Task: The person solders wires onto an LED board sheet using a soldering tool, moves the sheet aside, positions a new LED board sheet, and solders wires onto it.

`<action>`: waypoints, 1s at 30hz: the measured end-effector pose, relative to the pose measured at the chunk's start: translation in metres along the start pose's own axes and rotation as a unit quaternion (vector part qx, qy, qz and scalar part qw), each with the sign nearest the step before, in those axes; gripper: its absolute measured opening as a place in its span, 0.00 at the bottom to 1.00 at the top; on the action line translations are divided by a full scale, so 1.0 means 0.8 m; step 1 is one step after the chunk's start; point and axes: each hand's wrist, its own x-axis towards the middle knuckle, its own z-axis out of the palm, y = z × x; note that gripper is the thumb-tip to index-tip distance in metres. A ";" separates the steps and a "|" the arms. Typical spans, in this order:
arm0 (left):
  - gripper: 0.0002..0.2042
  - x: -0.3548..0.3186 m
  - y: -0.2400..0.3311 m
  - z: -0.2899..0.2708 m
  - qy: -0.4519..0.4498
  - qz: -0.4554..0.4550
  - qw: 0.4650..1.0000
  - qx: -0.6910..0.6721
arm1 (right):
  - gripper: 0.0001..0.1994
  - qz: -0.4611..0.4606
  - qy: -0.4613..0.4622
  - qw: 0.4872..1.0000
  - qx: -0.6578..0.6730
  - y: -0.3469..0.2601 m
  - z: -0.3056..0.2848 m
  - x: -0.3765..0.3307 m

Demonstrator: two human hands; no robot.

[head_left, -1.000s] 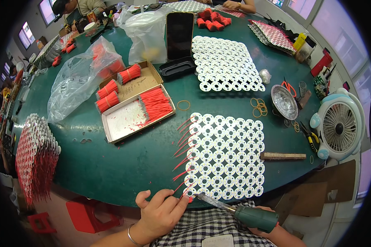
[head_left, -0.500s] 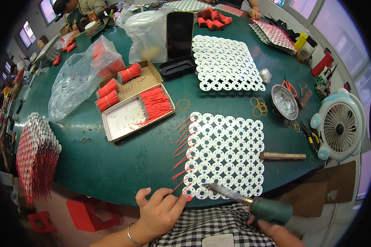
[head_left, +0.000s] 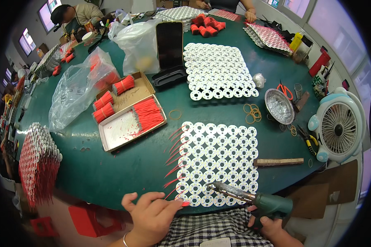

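Note:
My right hand grips a green soldering gun by its handle. Its metal tip points left, over the lower rows of a panel of white ring-shaped LED boards. At the panel's near left corner, my left hand has thumb and forefinger pinched together, other fingers raised. A small red piece, coloured like the wires, shows at those fingertips; its exact kind is unclear. Thin red wires stick out leftward from the boards of the left column.
Left of the panel lies an open cardboard box with red wire bundles, beside a clear plastic bag. Stacked panels, a phone, a metal bowl, a wooden stick, pliers and a fan surround it. Co-workers sit beyond.
The whole view has shifted slightly. The soldering gun's tip has moved up and right, away from the panel's near left corner. My left hand stays at that corner.

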 end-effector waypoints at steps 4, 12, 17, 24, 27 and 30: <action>0.06 0.007 -0.001 0.019 -0.010 0.053 0.998 0.016 | 0.29 -0.005 -0.039 0.996 -0.081 -0.002 -0.009 -0.002; 0.06 0.015 -0.001 0.038 -0.041 0.087 0.995 0.014 | 0.11 -0.017 -0.086 0.961 -0.262 0.010 -0.005 0.008; 0.04 0.017 -0.005 0.045 -0.029 0.084 0.996 0.010 | 0.07 -0.048 -0.102 0.937 -0.331 -0.010 0.010 0.021; 0.06 0.017 -0.007 0.044 -0.040 0.068 0.997 -0.013 | 0.04 -0.160 -0.131 0.900 -0.383 -0.016 0.018 0.035; 0.06 0.016 -0.008 0.044 -0.041 0.069 0.997 -0.012 | 0.05 -0.167 -0.142 0.891 -0.398 -0.017 0.020 0.035; 0.05 0.017 -0.009 0.045 -0.042 0.071 0.997 -0.015 | 0.06 -0.227 -0.127 0.870 -0.419 -0.017 0.024 0.035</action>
